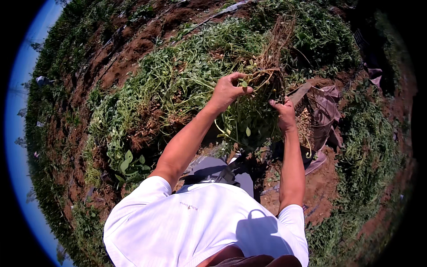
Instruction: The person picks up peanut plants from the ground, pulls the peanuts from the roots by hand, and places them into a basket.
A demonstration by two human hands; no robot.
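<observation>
Peanut plant (262,82) hangs between our two hands, held up in front of us over the heap of pulled plants (178,84), its dry brown roots and stalks pointing away and its green leaves drooping toward our knees. Our left hand (227,91) has its fingers closed round the clump where stems meet roots, thumb across the top. Our right hand (284,113) is on the plant's right side, lower down; its fingers look curled into the tangle, though whether they pinch a pod we cannot tell, since the leaves hide the tips.

To do this step well, we judge that the left hand should keep the clump steady and turned so the pods face the right hand, which then works pod by pod close to the stem instead of tearing at the whole bunch. Keeping the plant near the basket (313,122), just beside our right hand and lined with brownish cloth, would save pods from dropping on the red soil (324,182).

Of packages, labels or signs we see almost none: a small dark mark sits on the white shirt (187,222) near the left shoulder, too small to make out. A grey sheet or bag (213,171) lies under the plant by our knees, with no label that we can see.
</observation>
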